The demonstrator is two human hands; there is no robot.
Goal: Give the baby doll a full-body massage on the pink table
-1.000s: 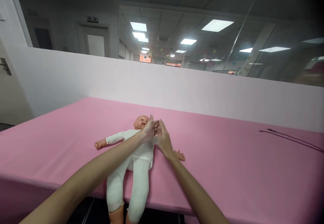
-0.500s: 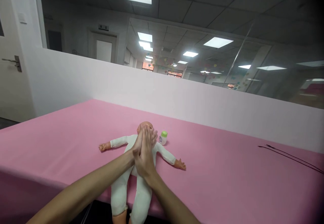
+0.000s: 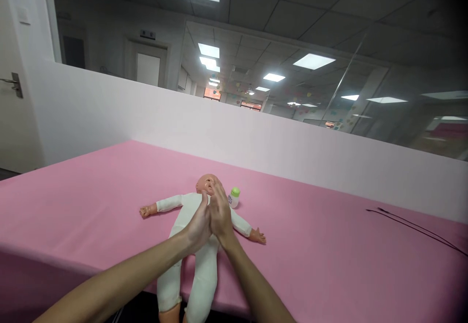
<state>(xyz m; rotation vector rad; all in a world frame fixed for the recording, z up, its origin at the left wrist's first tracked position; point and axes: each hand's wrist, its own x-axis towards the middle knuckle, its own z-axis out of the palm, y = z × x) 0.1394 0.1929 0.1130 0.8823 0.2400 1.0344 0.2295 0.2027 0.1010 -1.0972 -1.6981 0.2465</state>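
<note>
A baby doll (image 3: 188, 209) in a white suit lies on its back on the pink table, arms spread, legs over the front edge. Above its chest, my left hand (image 3: 199, 223) and my right hand (image 3: 221, 212) press together palm to palm. The right fingers are stretched toward the doll's head and cover part of its face. Part of the left fingers is hidden behind the right hand. Neither hand shows an object in it. Just right of my right hand stands a small clear bottle (image 3: 233, 200) with a green cap.
Two thin black cords (image 3: 413, 228) lie on the right part of the pink table (image 3: 314, 245). A low white wall (image 3: 256, 140) with glass above runs along the back. At the far left is a door (image 3: 16, 118) with a handle.
My hands have shifted against each other, the left one lower and turned more palm-up. More of the doll's face shows. The whole view has moved slightly.
</note>
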